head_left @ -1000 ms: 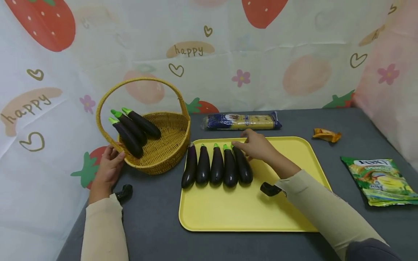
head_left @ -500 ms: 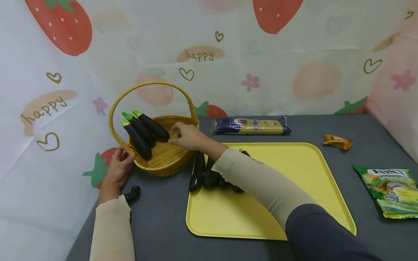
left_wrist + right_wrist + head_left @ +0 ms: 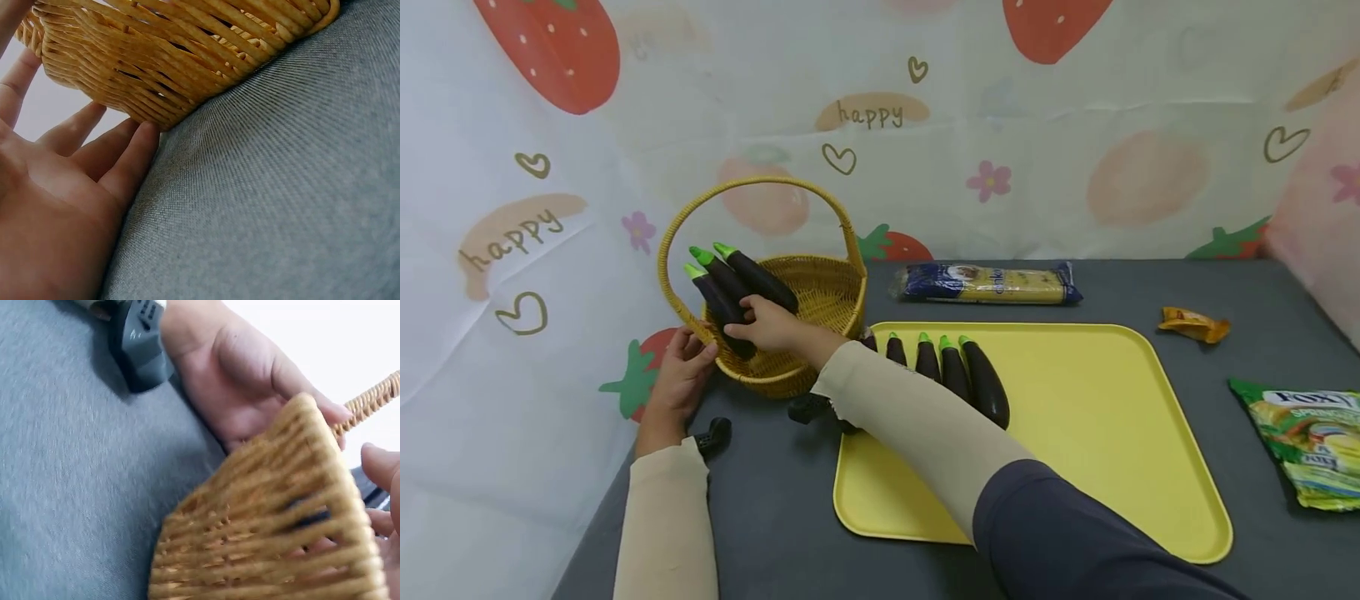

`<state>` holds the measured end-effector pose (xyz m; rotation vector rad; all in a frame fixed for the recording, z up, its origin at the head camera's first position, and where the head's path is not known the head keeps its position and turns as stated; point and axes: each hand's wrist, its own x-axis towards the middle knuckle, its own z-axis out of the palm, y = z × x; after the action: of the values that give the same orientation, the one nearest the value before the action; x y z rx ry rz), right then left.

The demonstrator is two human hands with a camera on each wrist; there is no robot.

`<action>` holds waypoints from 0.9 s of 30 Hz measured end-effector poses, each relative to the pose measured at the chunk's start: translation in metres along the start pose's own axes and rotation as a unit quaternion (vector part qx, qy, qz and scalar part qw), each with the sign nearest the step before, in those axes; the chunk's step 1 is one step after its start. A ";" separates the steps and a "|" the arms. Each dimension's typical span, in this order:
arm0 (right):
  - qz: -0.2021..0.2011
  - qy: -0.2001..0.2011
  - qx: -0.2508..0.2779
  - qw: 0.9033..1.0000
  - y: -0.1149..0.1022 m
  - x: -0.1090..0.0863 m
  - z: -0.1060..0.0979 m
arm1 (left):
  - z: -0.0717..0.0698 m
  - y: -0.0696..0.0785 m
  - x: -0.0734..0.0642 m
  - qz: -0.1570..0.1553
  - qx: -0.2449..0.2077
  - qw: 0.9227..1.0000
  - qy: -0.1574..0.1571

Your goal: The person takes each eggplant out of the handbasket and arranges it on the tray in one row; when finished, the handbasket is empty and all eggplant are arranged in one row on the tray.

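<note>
Beneath everything the grey table is spread, with the yellow tray laid just right of the wicker basket. The basket is best kept steady, as its light wall could be tipped if anything were dragged over the rim; any lift is better made upward, clear of the arched handle. On the tray, to the basket's right, a row of five eggplants is partly covered by the right sleeve. In the basket, three eggplants are leaned on its left side, green ends raised over the rim. The step in hand is judged to be the taking of one; the nearest eggplant would be held most securely round its thick body, with its neighbours left undisturbed. By the left hand, the basket's left edge is gripped, thumb above and fingers against the wall. The right hand is lowered inside, thumb and fingertips parted over the nearest eggplant; whether it has been pinched cannot be told.
</note>
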<state>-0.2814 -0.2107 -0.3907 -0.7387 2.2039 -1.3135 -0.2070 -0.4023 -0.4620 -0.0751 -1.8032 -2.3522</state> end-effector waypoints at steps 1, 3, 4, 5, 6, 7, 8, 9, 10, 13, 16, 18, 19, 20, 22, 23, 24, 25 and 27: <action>0.000 0.003 0.004 1.000 0.000 0.001 0.001 | 0.000 0.000 0.001 0.001 0.000 1.000 -0.001; 0.002 0.012 0.007 1.000 0.000 0.002 0.003 | 0.001 -0.001 0.001 0.000 0.002 1.000 0.002; 0.002 0.017 0.005 1.000 0.000 0.003 0.004 | 0.001 -0.001 0.002 0.000 0.002 1.000 0.004; 0.005 0.021 0.002 1.000 0.001 0.004 0.004 | 0.001 -0.001 0.002 -0.001 0.000 1.000 0.008; 0.009 0.023 -0.002 1.000 0.002 0.005 0.005 | 0.001 -0.001 0.002 -0.003 0.002 1.000 0.009; 0.011 0.023 -0.007 1.000 0.003 0.007 0.005 | 0.001 0.000 0.002 -0.004 0.003 1.000 0.011; 0.017 0.022 -0.015 1.000 0.003 0.008 0.006 | 0.001 0.000 0.001 -0.005 0.004 1.000 0.012; 0.020 0.020 -0.026 0.999 0.004 0.009 0.006 | 0.001 0.000 0.001 -0.006 0.006 1.000 0.013; 0.027 0.019 -0.040 0.999 0.005 0.010 0.007 | 0.001 0.000 0.001 -0.006 0.005 1.000 0.012; 0.045 0.010 -0.085 0.995 0.007 0.012 0.009 | 0.002 -0.001 0.000 -0.006 0.004 1.000 0.011; 0.046 -0.003 -0.126 0.991 0.009 0.011 0.010 | 0.004 -0.003 0.000 -0.007 -0.002 1.000 0.015; 0.041 -0.007 -0.138 0.990 0.009 0.010 0.010 | 0.005 -0.003 0.000 -0.010 -0.002 1.000 0.018; 0.038 -0.004 -0.142 0.989 0.008 0.009 0.010 | 0.006 -0.003 0.000 -0.011 -0.003 1.000 0.019; 0.038 0.004 -0.139 0.989 0.008 0.008 0.009 | 0.006 -0.003 0.000 -0.009 -0.005 1.000 0.021; 0.034 0.025 -0.132 0.990 0.006 0.006 0.006 | 0.006 -0.003 0.000 -0.007 -0.006 1.000 0.021; 0.033 0.035 -0.120 0.992 0.005 0.004 0.002 | 0.005 -0.002 0.000 -0.006 -0.007 1.000 0.019; 0.030 0.045 -0.107 0.993 0.004 0.002 -0.002 | 0.004 -0.002 0.000 -0.003 -0.006 1.000 0.018; 0.024 0.052 -0.097 0.994 0.003 0.000 -0.007 | 0.003 -0.002 0.001 -0.001 -0.007 1.000 0.017; 0.012 0.058 -0.073 0.996 0.002 -0.007 -0.019 | 0.001 -0.001 0.001 0.006 -0.007 1.000 0.014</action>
<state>-0.2886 -0.1936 -0.3832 -0.7019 2.4152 -1.2208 -0.2080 -0.4013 -0.4626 -0.0557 -1.7694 -2.3455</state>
